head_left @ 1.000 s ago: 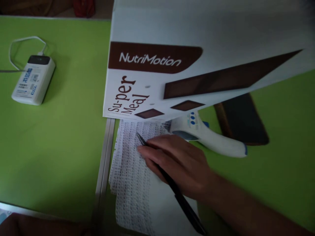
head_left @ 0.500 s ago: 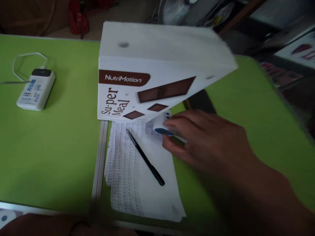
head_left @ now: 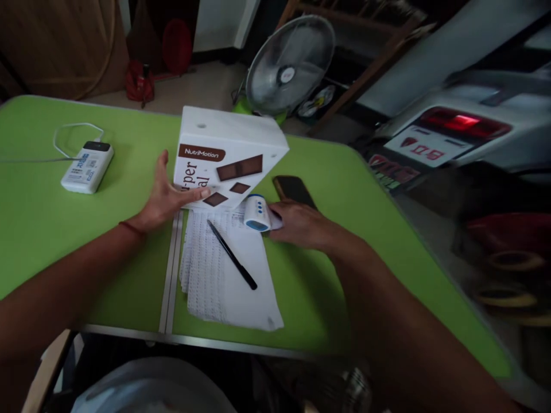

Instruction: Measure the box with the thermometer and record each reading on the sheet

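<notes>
The white NutriMotion box point(head_left: 232, 129) stands on the green table, over the far end of some printed sheets. At its left side is my left hand point(head_left: 166, 192), fingers spread, with the thumb across the lower front; whether it presses on the box I cannot tell. My right hand point(head_left: 299, 223) is closed around the handle of a white-and-blue handheld device, which looks like an infrared thermometer point(head_left: 257, 212). The device's blue-ringed end and blue buttons show, just in front of the box. Below it, a black pen point(head_left: 232, 253) lies slanted on the printed sheets point(head_left: 253, 298).
A dark phone point(head_left: 295, 190) lies beyond my right hand. On the left is a white power bank point(head_left: 88, 166) with a cable. A metal seam point(head_left: 171, 275) crosses the green table point(head_left: 120, 292). Past the far edge stands a fan point(head_left: 290, 66); a vehicle's tail light point(head_left: 465, 121) shows at right.
The view has drawn back and lifted. My left hand has come up from the bottom edge to the box's left side. My right hand has shifted from the device's body to its handle.
</notes>
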`<state>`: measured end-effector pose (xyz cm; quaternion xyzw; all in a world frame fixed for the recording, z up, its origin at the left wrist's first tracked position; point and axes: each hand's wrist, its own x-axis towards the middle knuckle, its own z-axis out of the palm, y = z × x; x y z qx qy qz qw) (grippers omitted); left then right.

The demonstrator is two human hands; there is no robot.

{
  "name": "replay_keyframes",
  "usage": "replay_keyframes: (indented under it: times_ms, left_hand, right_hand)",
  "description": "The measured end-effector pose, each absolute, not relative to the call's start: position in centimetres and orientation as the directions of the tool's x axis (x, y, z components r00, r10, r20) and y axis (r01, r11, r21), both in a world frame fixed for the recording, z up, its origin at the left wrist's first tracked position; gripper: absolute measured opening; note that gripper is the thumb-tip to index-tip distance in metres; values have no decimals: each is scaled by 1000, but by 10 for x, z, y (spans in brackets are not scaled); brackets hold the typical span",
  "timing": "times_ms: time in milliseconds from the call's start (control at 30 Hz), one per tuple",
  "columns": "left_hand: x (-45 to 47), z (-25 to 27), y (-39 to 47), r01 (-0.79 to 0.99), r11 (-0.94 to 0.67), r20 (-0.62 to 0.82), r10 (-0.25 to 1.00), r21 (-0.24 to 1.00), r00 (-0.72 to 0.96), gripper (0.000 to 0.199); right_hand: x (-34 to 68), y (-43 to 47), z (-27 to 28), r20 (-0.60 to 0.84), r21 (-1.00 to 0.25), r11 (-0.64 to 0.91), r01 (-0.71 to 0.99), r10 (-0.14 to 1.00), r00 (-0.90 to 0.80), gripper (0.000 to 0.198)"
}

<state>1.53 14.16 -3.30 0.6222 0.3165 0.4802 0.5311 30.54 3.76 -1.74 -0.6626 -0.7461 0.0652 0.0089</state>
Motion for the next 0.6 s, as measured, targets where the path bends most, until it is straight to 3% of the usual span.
replay_keyframes:
  times_ms: [67,133,233,333,433,533,600]
  left_hand:
    - [19,-40,151,-134,-177,220,857,975,465,78]
    - [20,-41,154,-143,-163,213,840,976,499,75]
    - [21,-37,151,-160,-151,204,895,976,398,74]
    - [25,-35,147,-191,-100,161,925,977,344,72]
    - [29,-38,144,-206,-71,142,925,976,352,64]
    - [31,-41,144,-166,-105,158,926,981,343,62]
    - [32,-41,144,-159,-120,169,924,980,342,58]
  right_hand:
    - [315,29,-9,63,-80,53,995,997,-48,19]
    - [318,20,1,290,-129,16,991,957,22,27]
    - [299,10,11,582,-430,162,888,802,136,29]
    - [255,12,3,691,-628,397,669,680,245,27]
    - [213,18,-15,663,-732,559,388,716,218,29]
    - [191,19,-29,390,-920,374,115,863,321,27]
    - [185,17,-33,205,-973,230,-26,909,363,22]
